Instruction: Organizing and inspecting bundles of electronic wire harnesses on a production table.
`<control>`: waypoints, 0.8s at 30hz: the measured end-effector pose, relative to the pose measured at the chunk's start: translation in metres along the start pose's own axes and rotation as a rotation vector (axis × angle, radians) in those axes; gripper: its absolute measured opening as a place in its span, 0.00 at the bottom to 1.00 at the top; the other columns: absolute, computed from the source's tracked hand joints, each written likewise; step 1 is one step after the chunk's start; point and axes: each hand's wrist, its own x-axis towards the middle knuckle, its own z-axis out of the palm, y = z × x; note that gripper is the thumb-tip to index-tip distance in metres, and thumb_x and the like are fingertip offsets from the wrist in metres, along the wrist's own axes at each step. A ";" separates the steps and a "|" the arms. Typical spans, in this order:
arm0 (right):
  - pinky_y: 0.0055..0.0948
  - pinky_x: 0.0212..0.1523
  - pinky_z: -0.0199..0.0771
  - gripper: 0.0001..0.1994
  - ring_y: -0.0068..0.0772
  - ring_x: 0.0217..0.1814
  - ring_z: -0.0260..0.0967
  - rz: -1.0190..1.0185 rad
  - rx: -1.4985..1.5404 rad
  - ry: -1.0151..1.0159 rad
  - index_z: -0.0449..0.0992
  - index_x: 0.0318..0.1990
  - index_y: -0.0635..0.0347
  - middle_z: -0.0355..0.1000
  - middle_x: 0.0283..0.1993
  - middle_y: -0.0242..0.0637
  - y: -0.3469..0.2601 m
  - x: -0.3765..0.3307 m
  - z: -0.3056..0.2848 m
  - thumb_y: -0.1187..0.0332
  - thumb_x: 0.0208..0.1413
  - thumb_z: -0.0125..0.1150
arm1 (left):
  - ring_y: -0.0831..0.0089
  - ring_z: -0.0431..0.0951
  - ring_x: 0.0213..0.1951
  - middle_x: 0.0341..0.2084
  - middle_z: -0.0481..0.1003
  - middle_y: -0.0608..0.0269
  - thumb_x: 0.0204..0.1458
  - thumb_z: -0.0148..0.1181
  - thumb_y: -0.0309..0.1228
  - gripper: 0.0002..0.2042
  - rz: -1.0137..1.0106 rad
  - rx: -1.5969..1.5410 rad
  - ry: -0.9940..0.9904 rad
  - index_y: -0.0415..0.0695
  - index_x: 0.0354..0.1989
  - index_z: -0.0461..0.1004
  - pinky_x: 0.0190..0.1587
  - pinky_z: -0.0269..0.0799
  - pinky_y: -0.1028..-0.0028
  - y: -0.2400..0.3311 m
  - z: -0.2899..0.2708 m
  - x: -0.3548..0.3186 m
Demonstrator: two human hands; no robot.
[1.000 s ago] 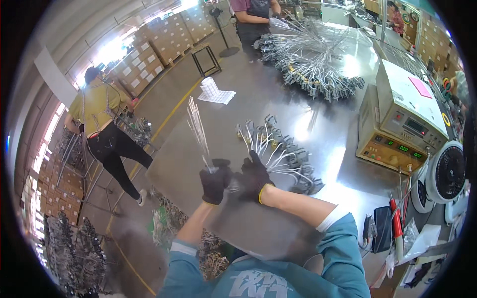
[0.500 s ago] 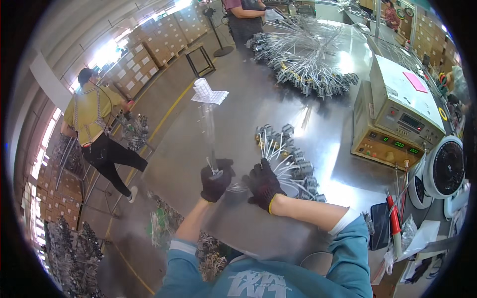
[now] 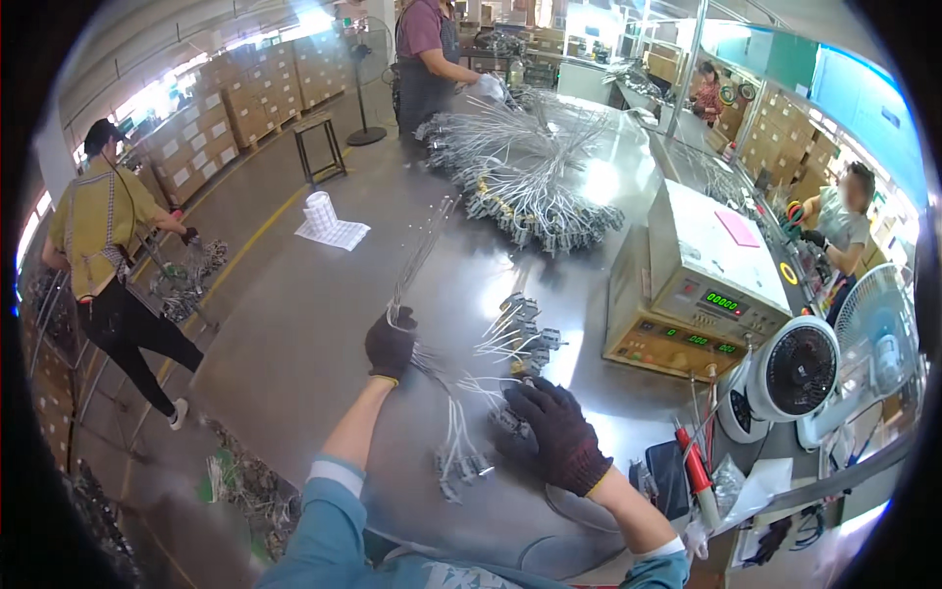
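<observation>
My left hand (image 3: 392,342), in a dark knitted glove, is closed around a bundle of thin white wires (image 3: 420,257). The loose ends point away from me across the metal table. From under that hand the wires fan out to grey connectors. Some grey connectors (image 3: 459,475) lie in a small cluster nearer to me, while another group of connectors (image 3: 535,337) lies farther off to the right. My right hand (image 3: 557,432), gloved the same way, bends its fingers over connectors (image 3: 508,422) at the right side of the fan. Its thumb is partly hidden.
A big heap of wired connectors (image 3: 535,201) covers the table's far part. On the right stand two stacked test instruments (image 3: 677,294), a small fan (image 3: 800,368), a red-handled probe (image 3: 695,459) and a phone (image 3: 669,479). A label roll (image 3: 322,214) sits far left. Other people work around.
The view has swung right. My right hand has moved to the right and nearer, onto connectors. Several connectors now lie apart, closer to me. My left hand keeps hold of the wires.
</observation>
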 end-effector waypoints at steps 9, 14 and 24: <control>0.49 0.71 0.72 0.29 0.56 0.73 0.69 0.037 0.065 0.039 0.75 0.67 0.54 0.74 0.68 0.48 -0.012 -0.005 0.043 0.61 0.59 0.73 | 0.66 0.88 0.37 0.35 0.88 0.62 0.57 0.62 0.25 0.10 -0.041 -0.095 -0.046 0.45 0.46 0.86 0.44 0.82 0.66 0.015 -0.009 0.003; 0.49 0.69 0.75 0.28 0.56 0.67 0.74 -0.012 0.041 0.010 0.76 0.66 0.56 0.78 0.63 0.49 -0.056 -0.005 0.052 0.64 0.58 0.73 | 0.69 0.88 0.36 0.33 0.87 0.65 0.58 0.61 0.24 0.11 0.081 -0.088 -0.025 0.48 0.46 0.85 0.42 0.83 0.67 0.002 -0.006 0.001; 0.45 0.55 0.84 0.23 0.56 0.59 0.82 0.287 0.206 0.173 0.73 0.69 0.60 0.81 0.59 0.52 -0.050 -0.006 0.056 0.70 0.68 0.65 | 0.50 0.86 0.41 0.37 0.86 0.53 0.58 0.66 0.34 0.08 0.049 -0.096 -0.072 0.48 0.41 0.86 0.45 0.82 0.54 0.008 -0.013 0.004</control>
